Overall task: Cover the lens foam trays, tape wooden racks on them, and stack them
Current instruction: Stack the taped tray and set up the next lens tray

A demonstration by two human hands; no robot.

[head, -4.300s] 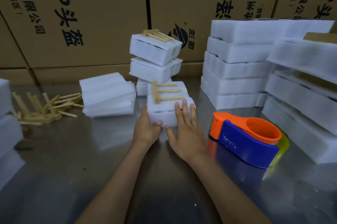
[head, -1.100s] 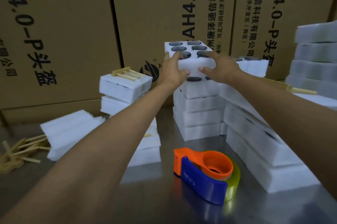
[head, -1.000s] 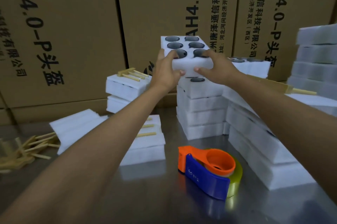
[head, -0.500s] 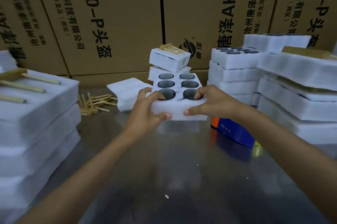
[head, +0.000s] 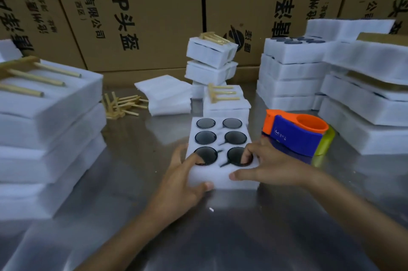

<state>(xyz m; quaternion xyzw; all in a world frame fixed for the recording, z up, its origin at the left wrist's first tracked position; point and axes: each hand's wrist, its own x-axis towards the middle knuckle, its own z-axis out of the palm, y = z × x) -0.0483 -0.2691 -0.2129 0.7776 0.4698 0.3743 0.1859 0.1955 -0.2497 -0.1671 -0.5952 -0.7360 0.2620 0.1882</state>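
Six dark lenses sit uncovered in the foam tray, now down on the steel table at centre; half a second ago it was held above it. Left hand and right hand grip its near end, fingers curled over. Tape dispenser at 2 o'clock, loose wooden racks at 10.

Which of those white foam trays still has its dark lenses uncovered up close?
The foam tray held by both hands, left hand and right hand: six lenses show.
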